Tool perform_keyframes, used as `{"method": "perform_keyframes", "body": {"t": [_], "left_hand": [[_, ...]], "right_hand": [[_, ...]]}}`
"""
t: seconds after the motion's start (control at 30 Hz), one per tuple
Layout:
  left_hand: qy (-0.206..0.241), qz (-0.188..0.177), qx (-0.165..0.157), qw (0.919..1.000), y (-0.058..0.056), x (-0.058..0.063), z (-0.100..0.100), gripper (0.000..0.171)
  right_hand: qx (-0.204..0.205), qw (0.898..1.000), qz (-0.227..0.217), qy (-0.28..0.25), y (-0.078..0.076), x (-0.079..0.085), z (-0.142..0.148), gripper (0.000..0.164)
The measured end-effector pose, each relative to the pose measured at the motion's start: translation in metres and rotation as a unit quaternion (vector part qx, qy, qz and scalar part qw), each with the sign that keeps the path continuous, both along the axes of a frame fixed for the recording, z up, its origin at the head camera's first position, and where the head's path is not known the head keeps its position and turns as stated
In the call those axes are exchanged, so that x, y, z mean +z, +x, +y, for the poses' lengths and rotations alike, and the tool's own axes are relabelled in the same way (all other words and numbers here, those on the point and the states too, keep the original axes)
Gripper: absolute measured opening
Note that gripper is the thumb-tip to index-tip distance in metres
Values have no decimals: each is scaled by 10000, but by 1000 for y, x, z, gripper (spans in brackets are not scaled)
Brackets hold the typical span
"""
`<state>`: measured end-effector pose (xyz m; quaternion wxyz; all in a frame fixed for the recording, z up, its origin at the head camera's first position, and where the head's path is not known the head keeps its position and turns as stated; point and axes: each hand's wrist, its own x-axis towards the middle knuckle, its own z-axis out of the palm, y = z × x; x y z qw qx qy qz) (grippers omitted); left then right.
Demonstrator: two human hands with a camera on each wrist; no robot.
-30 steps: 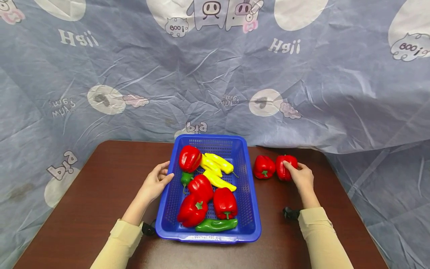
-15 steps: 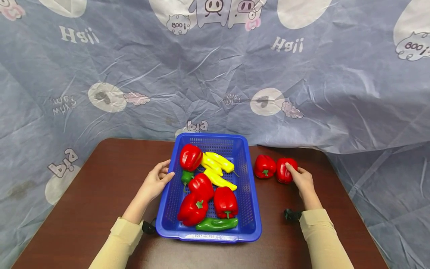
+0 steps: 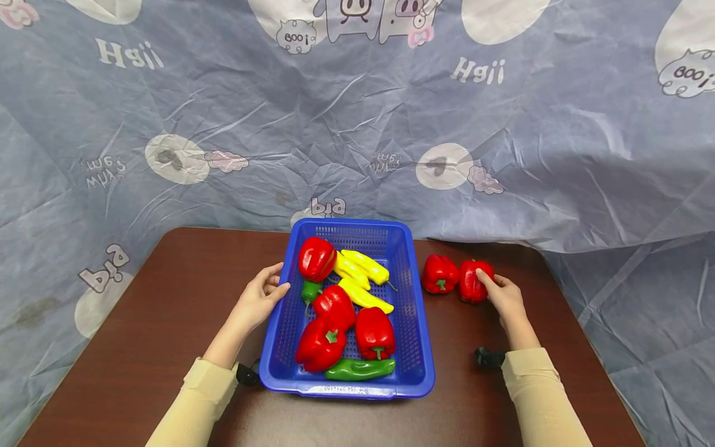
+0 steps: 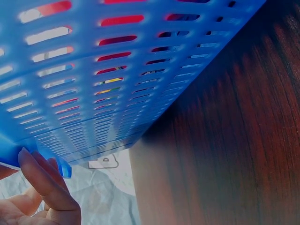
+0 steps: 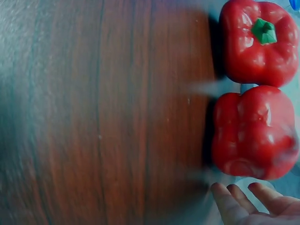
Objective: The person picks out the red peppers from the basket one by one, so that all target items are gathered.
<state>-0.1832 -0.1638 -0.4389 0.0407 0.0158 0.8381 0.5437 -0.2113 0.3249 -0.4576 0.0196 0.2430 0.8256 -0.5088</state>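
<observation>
My left hand [image 3: 258, 299] grips the left rim of a blue plastic basket [image 3: 422, 335], thumb over the rim and fingers bent beneath it in the left wrist view. Inside lie several red bell peppers [image 3: 375, 333], several yellow peppers [image 3: 364, 296], a long green pepper [image 3: 360, 370] and a small green pepper [image 3: 311, 291]. My right hand [image 3: 507, 300] is beside the outer of two red bell peppers on the table, its thumb overlapping that bell pepper [image 3: 472, 282] in the head view. In the right wrist view its extended fingertips [image 5: 216, 188] lie just off the pepper's side. The other bell pepper [image 3: 439, 274] stands between it and the basket.
Everything stands on a dark brown wooden table [image 3: 184, 298]. A wrinkled grey-blue printed cloth [image 3: 335, 136] hangs right behind its far edge. The basket's right wall is close to the two loose peppers.
The outer bell pepper has shifted slightly toward me. My right hand has drawn slightly right, its thumb nearer the pepper's right side. The left hand keeps its place on the basket.
</observation>
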Motion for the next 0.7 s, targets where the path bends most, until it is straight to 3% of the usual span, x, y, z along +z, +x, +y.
{"method": "perform_keyframes", "body": {"t": [0.23, 0.4, 0.7], "left_hand": [[88, -12, -70, 9999, 1, 2, 0, 55], [96, 16, -61, 9999, 3, 4, 0, 56], [152, -65, -67, 9998, 3, 4, 1, 58]], "right_hand": [[-134, 9992, 212, 315, 3, 18, 4, 89], [-289, 9966, 694, 345, 6, 44, -5, 83], [121, 9925, 1182, 300, 14, 90, -31, 82]]}}
